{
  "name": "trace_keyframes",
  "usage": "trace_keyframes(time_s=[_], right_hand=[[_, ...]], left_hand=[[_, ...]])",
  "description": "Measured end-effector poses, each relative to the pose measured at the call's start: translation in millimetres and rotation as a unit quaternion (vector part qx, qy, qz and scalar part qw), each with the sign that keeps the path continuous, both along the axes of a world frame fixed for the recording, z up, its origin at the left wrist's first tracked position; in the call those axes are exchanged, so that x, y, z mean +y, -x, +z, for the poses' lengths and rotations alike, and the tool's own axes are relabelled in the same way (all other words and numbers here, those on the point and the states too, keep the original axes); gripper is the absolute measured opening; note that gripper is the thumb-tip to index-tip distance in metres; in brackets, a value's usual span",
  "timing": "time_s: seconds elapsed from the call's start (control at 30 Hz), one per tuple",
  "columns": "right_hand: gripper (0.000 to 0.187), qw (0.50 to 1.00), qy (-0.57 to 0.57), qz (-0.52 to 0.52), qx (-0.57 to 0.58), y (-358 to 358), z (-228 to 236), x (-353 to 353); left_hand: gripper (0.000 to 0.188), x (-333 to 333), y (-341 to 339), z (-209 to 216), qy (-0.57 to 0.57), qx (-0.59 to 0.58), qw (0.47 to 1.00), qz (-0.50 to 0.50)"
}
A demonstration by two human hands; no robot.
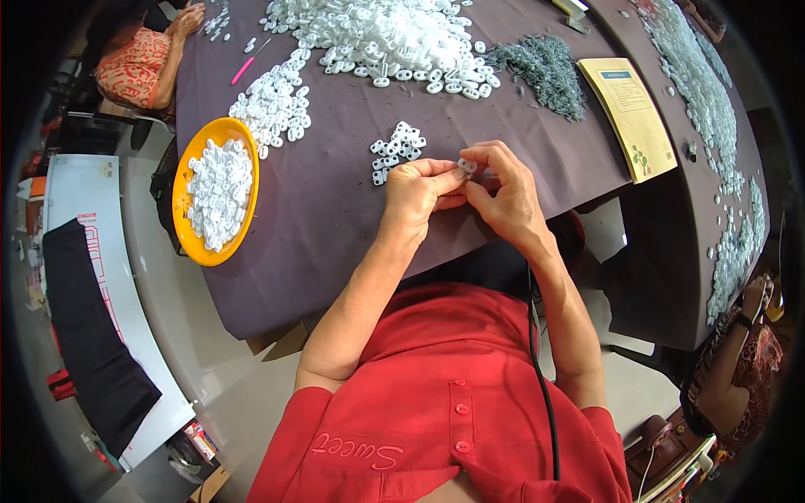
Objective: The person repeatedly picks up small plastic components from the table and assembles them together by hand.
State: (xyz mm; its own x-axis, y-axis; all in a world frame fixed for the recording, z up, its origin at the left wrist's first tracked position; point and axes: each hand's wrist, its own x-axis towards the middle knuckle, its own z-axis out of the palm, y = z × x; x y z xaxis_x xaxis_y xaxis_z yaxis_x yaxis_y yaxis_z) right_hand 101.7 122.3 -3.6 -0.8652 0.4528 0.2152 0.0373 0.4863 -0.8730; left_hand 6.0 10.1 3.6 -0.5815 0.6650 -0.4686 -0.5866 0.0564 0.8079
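Above the near edge of the table, both my hands meet around a small white plastic piece [467,166] with two holes. My left hand [412,194] pinches it from the left between thumb and fingers. From the other side, the thumb and fingertips of my right hand [509,191] close on the same piece. The fingers hide part of it. Just beyond my left hand lies a small cluster of like white two-hole pieces [401,141]. A much larger heap of them [377,33] spreads across the far side of the table.
An orange oval dish [182,220] full of white pieces stands at the left edge, beside a loose pile [272,105] and a pink-handled tool [243,71]. Grey-green scraps [545,71] and a yellow booklet [629,117] lie right. Other people sit at left and right.
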Motion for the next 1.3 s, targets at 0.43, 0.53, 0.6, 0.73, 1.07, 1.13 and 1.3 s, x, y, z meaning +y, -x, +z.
trace_keyframes(time_s=[0.43,0.53,0.6,0.73,1.07,1.13,1.3], right_hand=[[0.028,0.997,-0.049,0.013,0.055,1.4,-5.6,2.2],[0.026,0.999,0.003,-0.001,0.036,-0.7,-4.8,0.9],[0.027,1.000,0.020,0.004,0.014,-1.7,-1.8,1.8],[0.026,0.998,0.053,0.017,0.016,-4.3,0.7,4.1],[0.016,0.974,0.220,-0.039,-0.028,-5.3,0.0,6.3],[0.016,0.968,0.245,-0.041,-0.030,-5.5,1.5,7.1],[0.016,0.969,0.241,-0.034,-0.039,-5.0,1.7,8.6]], left_hand=[[0.017,-2.5,3.6,-4.6,0.001,0.059,0.995,-0.082],[0.017,-2.7,3.0,-5.0,0.004,0.041,0.996,-0.081],[0.016,-1.9,2.5,-4.7,0.004,0.037,0.997,-0.063],[0.014,-2.8,1.1,-6.0,0.007,0.051,0.998,-0.048],[0.011,-2.6,-4.1,-3.3,0.004,0.091,0.995,-0.045],[0.011,-2.3,-4.9,-3.4,-0.001,0.084,0.996,-0.037],[0.010,-1.6,-5.3,-2.2,0.005,0.094,0.995,-0.033]])
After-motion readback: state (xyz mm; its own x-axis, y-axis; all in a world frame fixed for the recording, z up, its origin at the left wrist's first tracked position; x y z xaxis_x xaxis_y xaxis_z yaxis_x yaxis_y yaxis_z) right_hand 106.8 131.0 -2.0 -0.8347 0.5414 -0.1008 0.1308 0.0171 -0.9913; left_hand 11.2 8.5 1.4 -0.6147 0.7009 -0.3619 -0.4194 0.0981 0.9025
